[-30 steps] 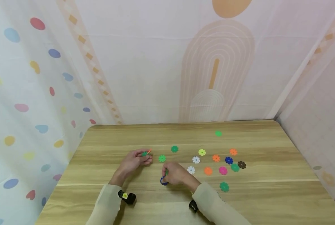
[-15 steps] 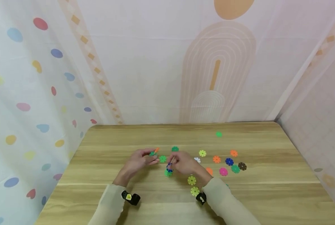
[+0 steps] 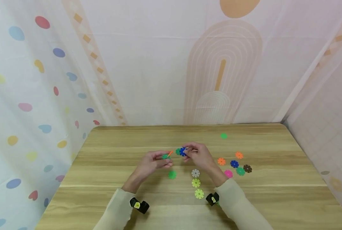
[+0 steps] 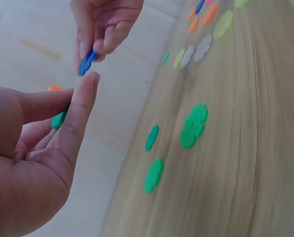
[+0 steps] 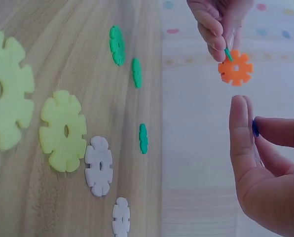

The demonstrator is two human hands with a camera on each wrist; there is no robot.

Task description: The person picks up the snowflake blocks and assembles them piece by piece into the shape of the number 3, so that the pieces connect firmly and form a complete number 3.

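Blue disc [image 3: 183, 151] pinched in right hand [image 3: 198, 155], raised from table, nearer left hand [image 3: 153, 162] pinching green-orange piece [image 3: 167, 155]

A wooden table [image 3: 107, 195] carries scattered coloured snowflake discs [image 3: 196, 183], mostly at right.

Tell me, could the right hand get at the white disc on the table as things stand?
Probably not at once: the right hand already pinches a blue disc, though the white disc lies uncovered just below it.
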